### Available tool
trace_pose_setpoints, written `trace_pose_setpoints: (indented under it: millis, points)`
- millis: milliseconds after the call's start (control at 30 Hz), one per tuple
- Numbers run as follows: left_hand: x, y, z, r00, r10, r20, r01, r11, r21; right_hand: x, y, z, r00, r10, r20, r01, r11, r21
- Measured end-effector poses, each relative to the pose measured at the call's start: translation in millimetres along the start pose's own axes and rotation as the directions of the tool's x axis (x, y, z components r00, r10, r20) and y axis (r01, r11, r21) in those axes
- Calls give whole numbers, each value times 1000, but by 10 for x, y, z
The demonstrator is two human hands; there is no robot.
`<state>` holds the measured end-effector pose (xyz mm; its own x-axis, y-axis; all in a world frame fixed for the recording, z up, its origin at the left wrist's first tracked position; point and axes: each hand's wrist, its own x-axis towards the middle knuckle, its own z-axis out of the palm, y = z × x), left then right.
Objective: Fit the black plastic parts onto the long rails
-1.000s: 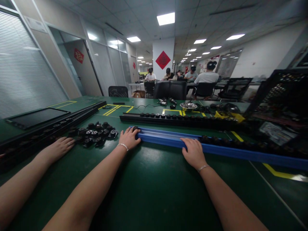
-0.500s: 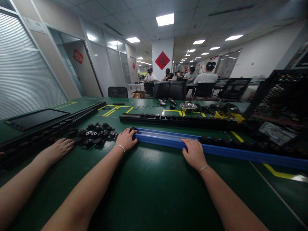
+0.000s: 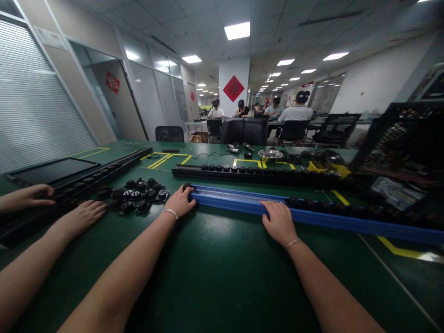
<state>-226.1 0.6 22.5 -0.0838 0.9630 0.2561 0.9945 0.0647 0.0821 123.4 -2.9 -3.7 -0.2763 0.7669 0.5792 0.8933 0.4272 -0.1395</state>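
Observation:
A long blue rail (image 3: 229, 202) lies across the table before me, its channel facing up. At the rail's left end, my left hand (image 3: 179, 202) is closed on a small black part (image 3: 187, 186), with the fingertips hiding much of it. My right hand (image 3: 278, 218) grips the near wall of the rail around its middle, thumb on the front side and fingers over the edge. Right of that hand, a row of black knob-like parts (image 3: 324, 206) sits in the channel. A loose pile of similar black parts (image 3: 137, 195) lies left of my left hand.
A co-worker's hands (image 3: 83, 215) are at the left, by a slanting black rail (image 3: 104, 173). Behind the blue rail lies another black rail (image 3: 187, 172) with parts. Farther back are a metal bowl (image 3: 270, 155) and a yellow tray (image 3: 329, 169); a flat black panel (image 3: 55, 170) lies far left.
My left hand has shifted slightly left with the small black part and the rail's end. My right hand stays nearly still. A co-worker's second hand has come in at the left.

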Motion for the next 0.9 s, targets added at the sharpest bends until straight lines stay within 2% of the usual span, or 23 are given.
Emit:
trace_pose_setpoints:
  millis: [233,367,533,633,767,900]
  points:
    - [-5,-40,-20,1000,9,-16,-9,1000,3,1,0,-6,1000,5,4,-5,1000,-2]
    - [-4,-114,-9,999,-20,-27,21,1000,21,2,-9,-19,1000,15,19,-15,1000,4]
    - [-14,-200,39,997,19,-72,-16,999,34,0,-8,-17,1000,17,15,-17,1000,11]
    - [-14,-266,53,996,-13,-92,16,999,38,0,-4,-14,1000,12,15,-12,1000,13]
    - [-43,-442,47,994,-84,-72,89,994,66,4,-12,-20,1000,16,13,-16,1000,17]
    - [-110,-610,50,994,-109,-8,109,984,139,6,-19,-20,1000,19,-2,-19,1000,20]
